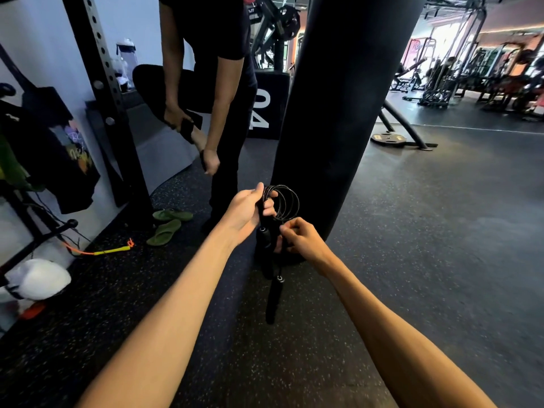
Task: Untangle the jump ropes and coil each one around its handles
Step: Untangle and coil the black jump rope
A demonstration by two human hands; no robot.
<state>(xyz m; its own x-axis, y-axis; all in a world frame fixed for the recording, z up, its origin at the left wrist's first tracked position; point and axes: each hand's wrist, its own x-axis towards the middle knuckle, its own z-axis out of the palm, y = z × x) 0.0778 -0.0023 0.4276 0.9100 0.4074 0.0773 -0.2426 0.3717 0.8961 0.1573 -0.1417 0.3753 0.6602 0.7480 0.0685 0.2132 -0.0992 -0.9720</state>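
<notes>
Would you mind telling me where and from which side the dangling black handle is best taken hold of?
Grip the dangling handle round the middle of its long shaft, coming from the right with the right hand, which pinches the cord just above. It hangs nearly upright and free below both hands, and the left hand holds the coil.

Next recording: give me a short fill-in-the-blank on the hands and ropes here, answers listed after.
1. The cord loops of the black jump rope stick up from the ____ hand's grip.
2. The right hand pinches the cord while one black handle hangs ____ it.
3. The yellow and orange jump rope lies on the ____.
4. The flip-flops near it are ____.

Missing words: left; below; floor; green.
</notes>
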